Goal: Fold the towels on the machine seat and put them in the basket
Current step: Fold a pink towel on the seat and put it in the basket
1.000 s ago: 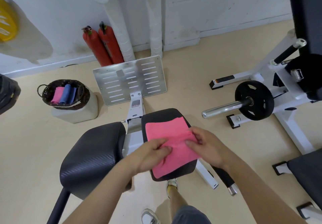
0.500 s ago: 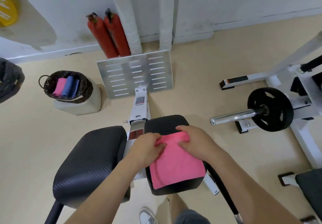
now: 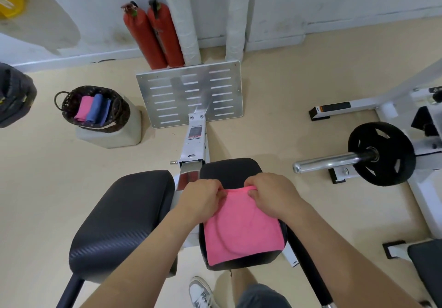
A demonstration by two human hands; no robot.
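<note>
A pink towel (image 3: pixel 241 228) lies folded on the right black seat pad (image 3: pixel 229 170) of the machine. My left hand (image 3: pixel 201 197) pinches the towel's far left corner, fingers curled. My right hand (image 3: pixel 270 195) grips the far right corner the same way. The towel's far edge is bunched between the two hands. A dark woven basket (image 3: pixel 119 111) stands on a pale block at the left, holding a rolled pink towel (image 3: pixel 83 107) and blue towels (image 3: pixel 96 107).
A second black pad (image 3: pixel 124 219) sits to the left of the towel. A metal foot plate (image 3: pixel 191 92) and two red extinguishers (image 3: pixel 153 32) stand ahead. A barbell sleeve with a black weight plate (image 3: pixel 380 153) is on the right. My shoe (image 3: pixel 199 292) is below.
Both hands moved from the towel's middle to its far edge, folding the near half over. The towel is now a shorter rectangle and the hands pinch its far corners.
</note>
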